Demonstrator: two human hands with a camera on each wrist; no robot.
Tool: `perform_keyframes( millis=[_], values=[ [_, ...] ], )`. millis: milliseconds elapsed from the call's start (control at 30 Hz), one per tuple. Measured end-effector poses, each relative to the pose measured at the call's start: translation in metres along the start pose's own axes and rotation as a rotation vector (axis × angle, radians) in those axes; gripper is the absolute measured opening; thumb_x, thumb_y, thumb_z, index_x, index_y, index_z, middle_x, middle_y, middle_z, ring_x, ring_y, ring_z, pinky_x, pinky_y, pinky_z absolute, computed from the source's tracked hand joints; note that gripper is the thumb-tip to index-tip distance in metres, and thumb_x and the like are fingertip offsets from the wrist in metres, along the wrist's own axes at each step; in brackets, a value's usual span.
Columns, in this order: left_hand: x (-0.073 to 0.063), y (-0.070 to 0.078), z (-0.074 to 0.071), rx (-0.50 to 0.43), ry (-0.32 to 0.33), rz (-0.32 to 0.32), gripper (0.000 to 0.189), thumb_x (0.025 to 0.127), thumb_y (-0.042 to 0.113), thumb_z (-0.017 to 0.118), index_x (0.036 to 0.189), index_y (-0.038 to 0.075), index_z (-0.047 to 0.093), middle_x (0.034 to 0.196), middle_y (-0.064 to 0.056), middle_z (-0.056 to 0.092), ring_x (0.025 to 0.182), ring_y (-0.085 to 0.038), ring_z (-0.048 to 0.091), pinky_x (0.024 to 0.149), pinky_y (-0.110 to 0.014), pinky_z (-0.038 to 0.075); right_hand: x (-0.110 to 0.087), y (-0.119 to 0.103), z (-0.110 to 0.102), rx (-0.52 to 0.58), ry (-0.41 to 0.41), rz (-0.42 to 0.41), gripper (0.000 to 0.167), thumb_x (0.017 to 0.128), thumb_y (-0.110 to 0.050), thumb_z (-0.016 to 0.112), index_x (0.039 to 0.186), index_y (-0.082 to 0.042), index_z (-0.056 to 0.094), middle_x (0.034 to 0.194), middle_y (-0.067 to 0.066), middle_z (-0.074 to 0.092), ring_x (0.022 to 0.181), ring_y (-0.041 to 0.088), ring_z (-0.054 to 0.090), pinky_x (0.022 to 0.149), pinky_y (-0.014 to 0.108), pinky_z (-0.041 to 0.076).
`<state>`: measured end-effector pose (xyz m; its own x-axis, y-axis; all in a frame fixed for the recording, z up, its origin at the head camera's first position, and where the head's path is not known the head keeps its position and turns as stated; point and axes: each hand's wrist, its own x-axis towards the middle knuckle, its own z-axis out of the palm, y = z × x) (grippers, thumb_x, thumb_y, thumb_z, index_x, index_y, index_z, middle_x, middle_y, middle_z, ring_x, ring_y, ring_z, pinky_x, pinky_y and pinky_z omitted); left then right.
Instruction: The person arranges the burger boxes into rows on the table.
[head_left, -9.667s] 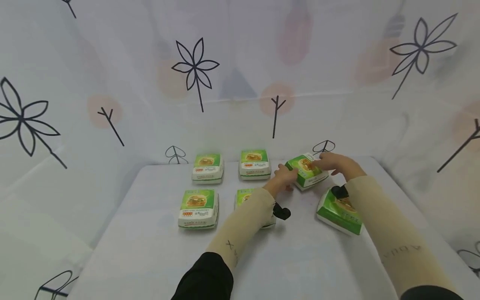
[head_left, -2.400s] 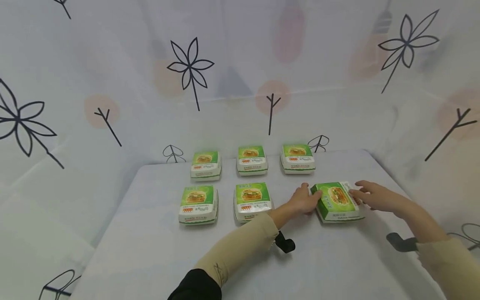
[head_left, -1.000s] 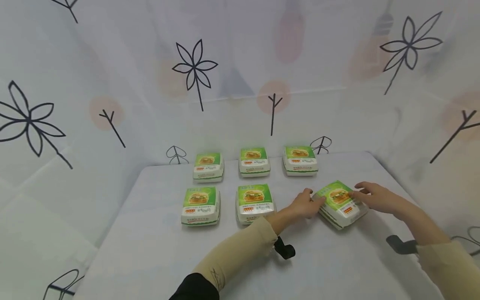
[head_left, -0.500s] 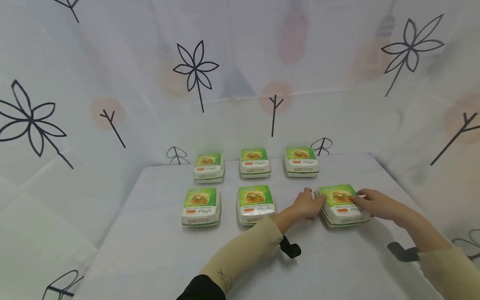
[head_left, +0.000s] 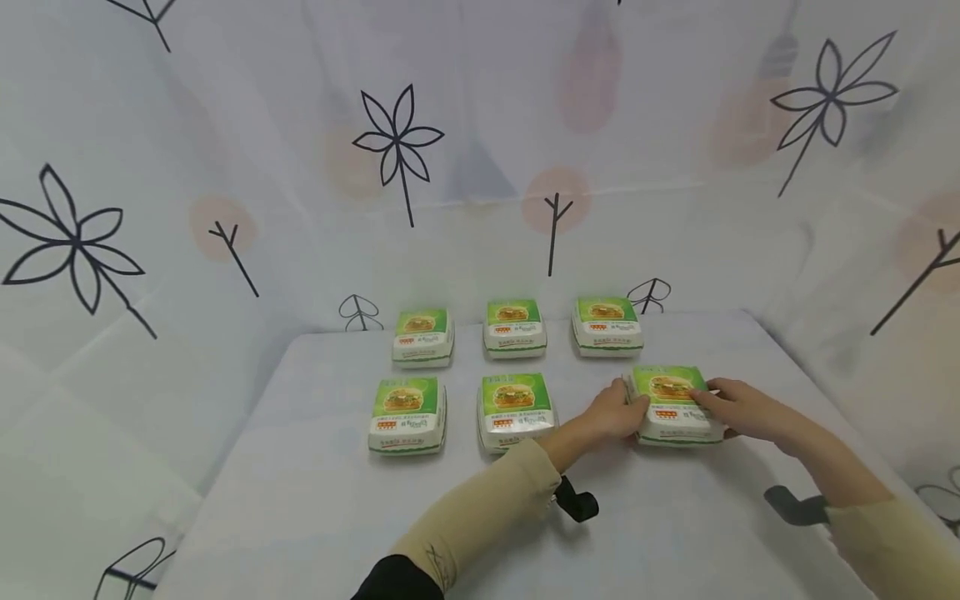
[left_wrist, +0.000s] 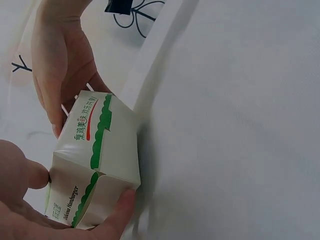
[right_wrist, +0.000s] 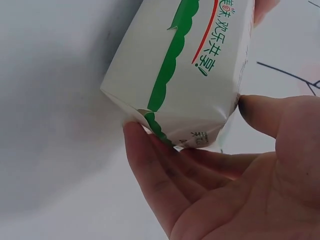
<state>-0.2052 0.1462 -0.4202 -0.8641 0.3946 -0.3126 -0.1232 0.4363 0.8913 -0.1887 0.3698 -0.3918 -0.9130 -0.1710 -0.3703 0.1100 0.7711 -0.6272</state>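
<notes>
Both hands grip a green-and-white hamburger box [head_left: 672,403] at the front right of the table. My left hand [head_left: 609,413] holds its left side, and my right hand [head_left: 746,410] holds the right side with the thumb on the top edge. In the left wrist view, the left fingertips [left_wrist: 125,202] press low on the box wall [left_wrist: 117,145]. The right wrist view has the thumb [right_wrist: 262,112] and fingers on opposite edges of one side. The box's burger picture faces up and its printed front faces me. A shadow lies beside it; whether its base touches the table cannot be told.
Two similar boxes stand to the left in the front row, one at the middle [head_left: 516,410] and one farther left [head_left: 407,417]. Behind them is a row of three [head_left: 514,329]. A patterned cloth [head_left: 480,150] hangs behind the white table [head_left: 315,500].
The back-right box, held askew earlier, now stands straight in its row. Both hands have moved to the front-right box and turned it until its printed front faces me, shifting it slightly back and left.
</notes>
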Motion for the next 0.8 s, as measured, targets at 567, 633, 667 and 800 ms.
perform_keyframes(
  millis=[567, 633, 667, 800],
  values=[
    [0.002, -0.010, -0.034, 0.101, 0.080, -0.094, 0.055, 0.107, 0.037, 0.049, 0.145, -0.001, 0.042, 0.111, -0.013, 0.061, 0.090, -0.018, 0.058, 0.076, -0.032, 0.048, 0.029, -0.033, 0.012, 0.005, -0.040, -0.072, 0.070, 0.111, -0.041, 0.038, 0.138, 0.024, 0.037, 0.119, 0.031, 0.059, 0.099, 0.030, 0.062, 0.077, 0.040, 0.060],
    [-0.002, -0.006, -0.035, 0.159, 0.064, -0.089, 0.063, 0.106, 0.041, 0.050, 0.151, -0.001, 0.035, 0.127, -0.016, 0.059, 0.102, -0.019, 0.058, 0.085, -0.034, 0.050, 0.028, -0.032, 0.008, -0.004, -0.044, -0.073, 0.070, 0.112, -0.040, 0.037, 0.138, 0.025, 0.037, 0.120, 0.033, 0.058, 0.099, 0.031, 0.062, 0.077, 0.041, 0.061],
    [-0.005, -0.003, -0.037, 0.194, 0.049, -0.082, 0.067, 0.106, 0.043, 0.050, 0.154, 0.000, 0.032, 0.135, -0.017, 0.056, 0.109, -0.020, 0.057, 0.091, -0.035, 0.050, 0.027, -0.030, 0.006, -0.010, -0.043, -0.072, 0.070, 0.112, -0.040, 0.037, 0.138, 0.025, 0.036, 0.121, 0.035, 0.057, 0.100, 0.033, 0.063, 0.077, 0.042, 0.061],
    [-0.031, 0.014, -0.051, 0.321, -0.022, 0.046, 0.077, 0.106, 0.049, 0.050, 0.162, 0.006, 0.020, 0.159, -0.014, 0.038, 0.139, -0.019, 0.044, 0.110, -0.038, 0.043, 0.019, -0.027, -0.006, -0.068, -0.016, -0.080, 0.073, 0.112, -0.042, 0.035, 0.140, 0.026, 0.031, 0.130, 0.045, 0.048, 0.106, 0.046, 0.063, 0.081, 0.049, 0.061]
  ],
)
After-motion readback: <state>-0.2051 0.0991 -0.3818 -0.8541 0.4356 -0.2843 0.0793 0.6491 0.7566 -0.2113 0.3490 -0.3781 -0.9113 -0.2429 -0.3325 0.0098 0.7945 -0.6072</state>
